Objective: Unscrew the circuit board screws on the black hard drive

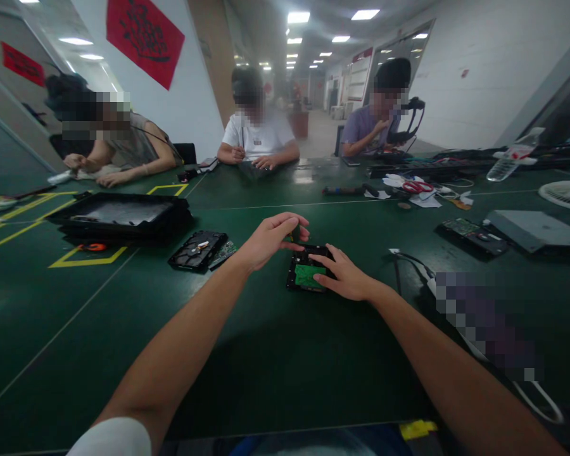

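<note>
Hard drive [308, 277] lies on desk [275, 361], beneath right hand [346, 273], which is open, fingers spread. Left hand [274, 239] curls just left of right hand; cannot tell whether it grips anything.

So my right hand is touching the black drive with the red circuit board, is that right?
Not quite: the circuit board is green, not red, as the head view shows. Your right hand is indeed touching the black drive.

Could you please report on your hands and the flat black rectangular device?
Left hand: holding small dark piece, details unclear. Right hand: open, spread over flat black device with green circuit board. Device's right side partly hidden by that hand.
</note>
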Action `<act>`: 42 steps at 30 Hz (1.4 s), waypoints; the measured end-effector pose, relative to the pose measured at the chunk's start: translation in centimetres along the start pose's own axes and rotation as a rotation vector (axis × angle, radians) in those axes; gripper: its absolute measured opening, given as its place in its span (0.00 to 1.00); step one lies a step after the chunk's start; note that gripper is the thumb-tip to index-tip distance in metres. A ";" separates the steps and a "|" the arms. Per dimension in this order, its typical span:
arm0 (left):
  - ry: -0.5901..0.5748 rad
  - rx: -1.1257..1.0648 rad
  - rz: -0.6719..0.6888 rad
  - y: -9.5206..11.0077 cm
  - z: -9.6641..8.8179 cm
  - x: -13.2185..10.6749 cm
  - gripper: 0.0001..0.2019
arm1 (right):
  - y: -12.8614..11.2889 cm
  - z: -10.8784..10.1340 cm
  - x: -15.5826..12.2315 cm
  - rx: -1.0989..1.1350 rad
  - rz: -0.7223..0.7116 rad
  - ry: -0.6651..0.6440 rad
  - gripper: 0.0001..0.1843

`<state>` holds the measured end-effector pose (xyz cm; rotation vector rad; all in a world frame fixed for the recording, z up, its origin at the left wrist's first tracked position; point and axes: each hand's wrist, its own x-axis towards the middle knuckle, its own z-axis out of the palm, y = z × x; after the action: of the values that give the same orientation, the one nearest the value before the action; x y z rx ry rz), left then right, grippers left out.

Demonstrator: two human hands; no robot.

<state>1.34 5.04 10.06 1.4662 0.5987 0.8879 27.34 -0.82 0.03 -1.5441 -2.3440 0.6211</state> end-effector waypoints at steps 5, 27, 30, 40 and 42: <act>0.047 0.080 0.019 -0.1 0.0 0.1 0.16 | -0.1 0.0 0.0 0.001 0.016 -0.010 0.41; -0.015 0.063 -0.008 0.1 0.0 0.1 0.17 | -0.3 -0.2 0.0 0.011 0.027 -0.023 0.42; -0.012 0.098 -0.013 0.1 0.4 0.0 0.18 | -0.4 -0.1 0.0 0.006 0.016 -0.011 0.42; 0.045 0.121 0.018 0.1 1.2 -0.2 0.17 | -0.4 0.0 -0.1 -0.006 0.024 0.001 0.40; 0.062 0.097 0.019 0.0 1.0 -0.1 0.16 | -0.5 -0.1 -0.1 -0.002 0.028 -0.008 0.39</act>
<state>2.12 4.34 10.12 1.5380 0.6824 0.9327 26.99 -1.03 0.40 -1.5804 -2.3330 0.6325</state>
